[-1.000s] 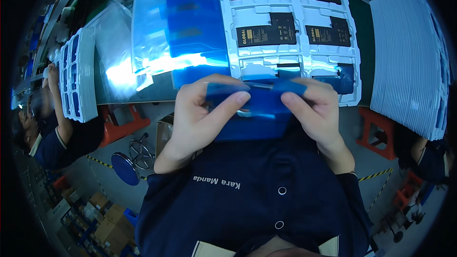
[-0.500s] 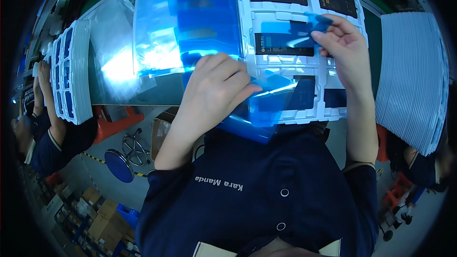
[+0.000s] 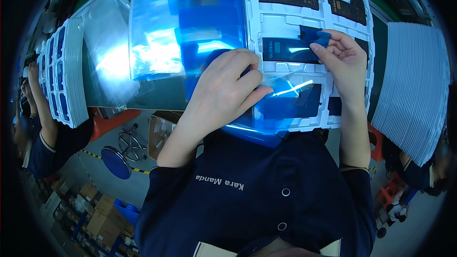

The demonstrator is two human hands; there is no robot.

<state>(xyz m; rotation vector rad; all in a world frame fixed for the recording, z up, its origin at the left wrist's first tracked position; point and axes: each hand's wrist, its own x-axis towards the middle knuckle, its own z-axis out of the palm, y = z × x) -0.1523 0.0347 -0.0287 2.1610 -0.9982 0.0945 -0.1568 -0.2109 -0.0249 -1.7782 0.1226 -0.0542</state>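
A white molded tray (image 3: 281, 20) holds several flat black batteries with gold print. In my right hand (image 3: 343, 62), thumb and fingers pinch the tab of a small blue film (image 3: 323, 37). The film lies over the middle-left battery (image 3: 281, 50) and tints it blue. My left hand (image 3: 226, 83) is closed, its fingers curled on the edge of a blue film sheet. That sheet's loose part (image 3: 281, 100) curves over the tray's lower left and covers the battery below. What exactly sits inside the left fingers is partly hidden.
Larger blue film sheets (image 3: 209, 0) and clear plastic bags (image 3: 107, 33) lie left of the tray. Stacked white trays stand at the far left (image 3: 78, 76) and the right (image 3: 412, 85). Other people work at both sides. A round stool (image 3: 116, 163) and a cardboard box (image 3: 159, 135) are below.
The small blue film in my right hand has come down from above onto the middle-left battery. My right hand moved slightly nearer. The left hand shifted a little right with the sheet.
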